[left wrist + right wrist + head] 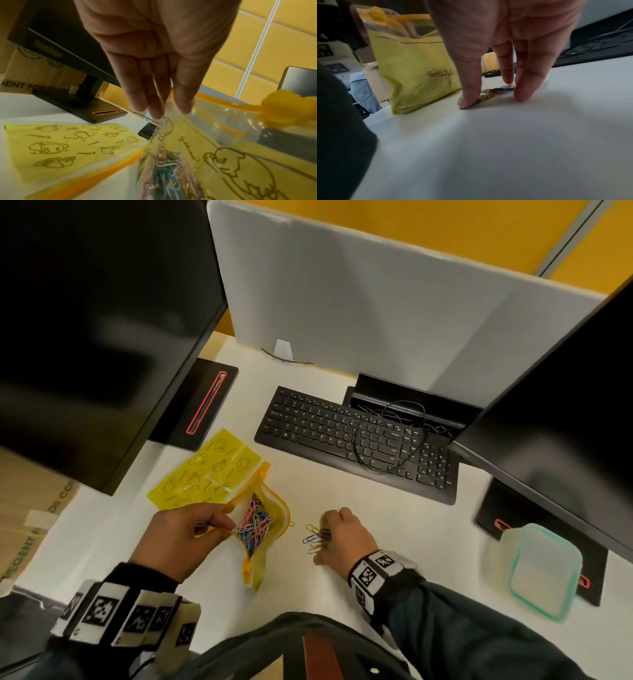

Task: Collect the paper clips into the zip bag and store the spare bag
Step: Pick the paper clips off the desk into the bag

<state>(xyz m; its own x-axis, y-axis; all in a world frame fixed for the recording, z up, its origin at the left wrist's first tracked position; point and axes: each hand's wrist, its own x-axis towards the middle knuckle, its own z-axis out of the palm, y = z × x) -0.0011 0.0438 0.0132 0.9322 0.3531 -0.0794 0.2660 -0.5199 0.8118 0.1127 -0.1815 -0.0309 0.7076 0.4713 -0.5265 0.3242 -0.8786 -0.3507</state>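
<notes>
The left hand [186, 537] pinches the near edge of the zip bag's [274, 518] mouth between thumb and fingers, holding the bag propped open on the white bench [376, 501]; the left wrist view shows the fingers [137, 97] on one side of the clear film and the thumb on the other. Inside the bag lies a heap of coloured paper clips [255, 525], pink, blue, green and yellow. The bag's yellow slider [284, 108] sits at one end of the orange zip strip. Behind the bag, touching it, the spare bag [205, 470] lies flat on the bench, yellow with printed line drawings. The right hand [340, 537] is lowered just right of the zip bag, thumb and fingertips curled down around a small cluster of loose clips [315, 537] lying on the bench; whether it has actually gripped them cannot be told. One more clip [291, 523] lies alone between that cluster and the bag. Farther back stand a black keyboard [352, 440] and two dark monitors, and a lidded plastic container [537, 570] rests at the right edge
</notes>
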